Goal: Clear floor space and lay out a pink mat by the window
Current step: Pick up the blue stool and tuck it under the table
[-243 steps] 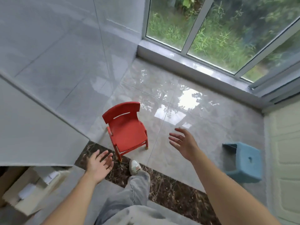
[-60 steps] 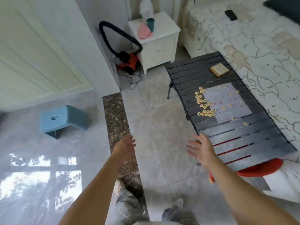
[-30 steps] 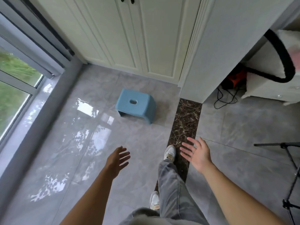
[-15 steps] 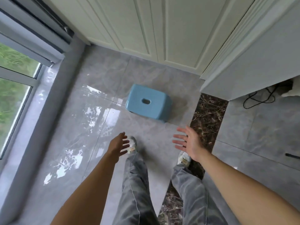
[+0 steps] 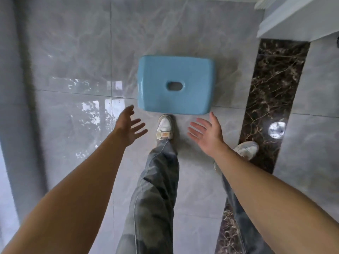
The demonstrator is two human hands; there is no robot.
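Note:
A small blue plastic stool [image 5: 176, 85] with an oval hole in its top stands on the glossy grey tile floor, seen from straight above. My left hand [image 5: 128, 128] reaches out below its left corner, fingers spread, holding nothing. My right hand [image 5: 208, 133] is stretched out below its right corner, palm turned inward, fingers straight. Both hands are short of the stool and do not touch it. No pink mat is in view.
My left foot in a white sneaker [image 5: 164, 128] stands right at the stool's near edge; the other sneaker [image 5: 245, 149] is behind to the right. A dark marble strip [image 5: 271, 99] runs along the right. White cabinet base [image 5: 293, 21] at top right. The window sill ledge [image 5: 16, 107] runs down the left.
I have stepped up to the blue stool and now look straight down on it. Both hands have moved forward and lie just short of its near corners.

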